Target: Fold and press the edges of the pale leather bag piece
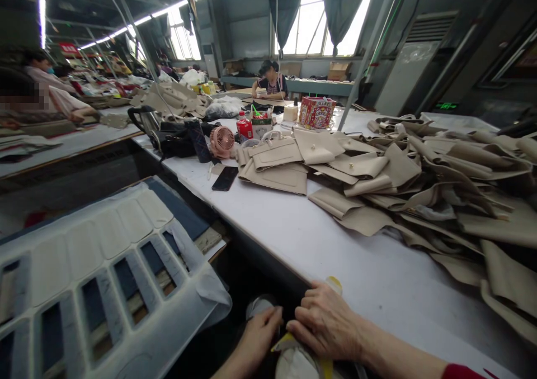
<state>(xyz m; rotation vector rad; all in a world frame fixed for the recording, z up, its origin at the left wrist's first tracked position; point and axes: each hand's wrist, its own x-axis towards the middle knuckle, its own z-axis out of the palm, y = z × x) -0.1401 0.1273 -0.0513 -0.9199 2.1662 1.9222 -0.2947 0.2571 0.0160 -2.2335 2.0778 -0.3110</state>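
Observation:
Low in the view, at the table's front edge, my right hand (327, 323) is closed with its fingers curled. A yellow strip (334, 283) shows past its knuckles. Beneath it is a whitish, yellow-edged item (293, 362), whose kind I cannot make out. Just to the left, my left hand (260, 334) has its fingers pressed together, close to the yellow edge; what they hold, if anything, is hidden. Behind those fingertips a pale grey rounded thing (259, 305) shows in the dark gap below the table.
Beige leather-like bag pieces (361, 166) pile up across the white table (260, 228). A phone (225, 179), a pink fan (222, 141) and a red-labelled bottle (244, 127) stand farther back. At left lies a slotted white tray (126, 306). Other people work beyond.

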